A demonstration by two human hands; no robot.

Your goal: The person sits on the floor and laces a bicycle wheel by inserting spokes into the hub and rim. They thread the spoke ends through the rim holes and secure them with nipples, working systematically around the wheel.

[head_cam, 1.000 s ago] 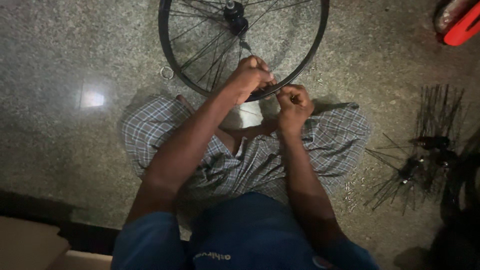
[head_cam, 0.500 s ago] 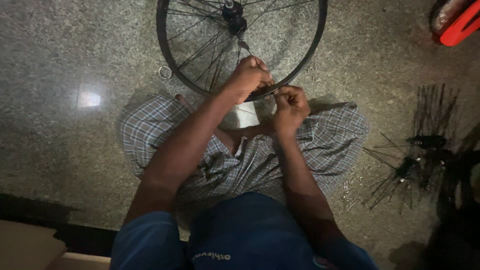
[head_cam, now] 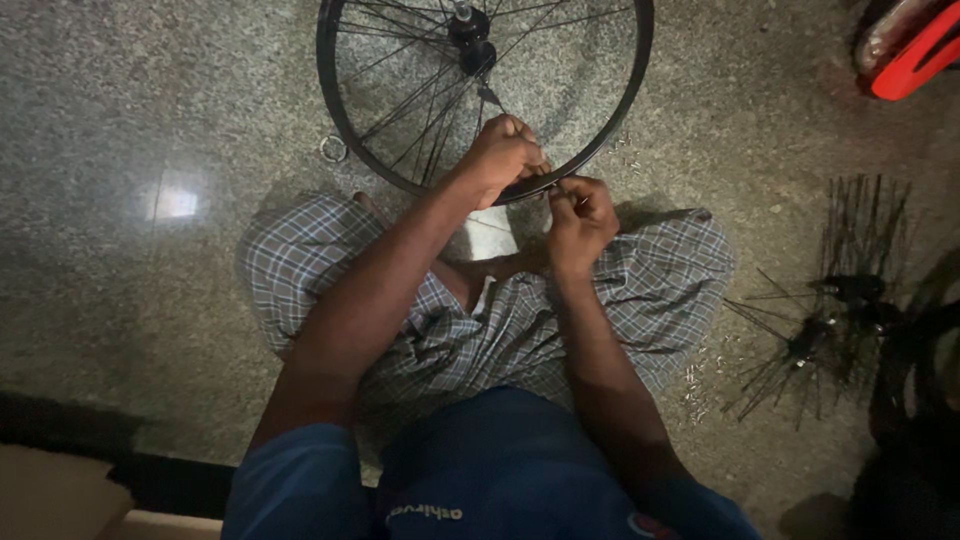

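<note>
Head view: black spoked bicycle wheel rim (head_cam: pixel 345 130) lay flat on speckled grey stone floor (head_cam: pixel 130 120), near edge just beyond crossed legs in a checked blue-grey wrap (head_cam: pixel 660 290). Left hand (head_cam: pixel 503 158) sat curled over that near edge of the rim, grip closed on it, thumb side toward a thin dark spoke (head_cam: pixel 487 95) running up to the black hub (head_cam: pixel 470 35). Right hand (head_cam: pixel 580 215) hovered just beside, fingers pinched shut on something too small to make out, close to the rim's outer face.

Compared with half a second and a second before: hardly any shift. Same clasp on the rim by the left hand, same pinch by the right, wheel in the same spot relative to the knees; only a slight drift in framing. Judged as steady fine work at one spoke position, not a move to another.

Further out: small metal ring (head_cam: pixel 333 149) on the floor left of the rim, loose bundle of dark spokes and hubs (head_cam: pixel 830 300) well apart to the right, red-and-white object (head_cam: pixel 905 45) at the top right corner.
</note>
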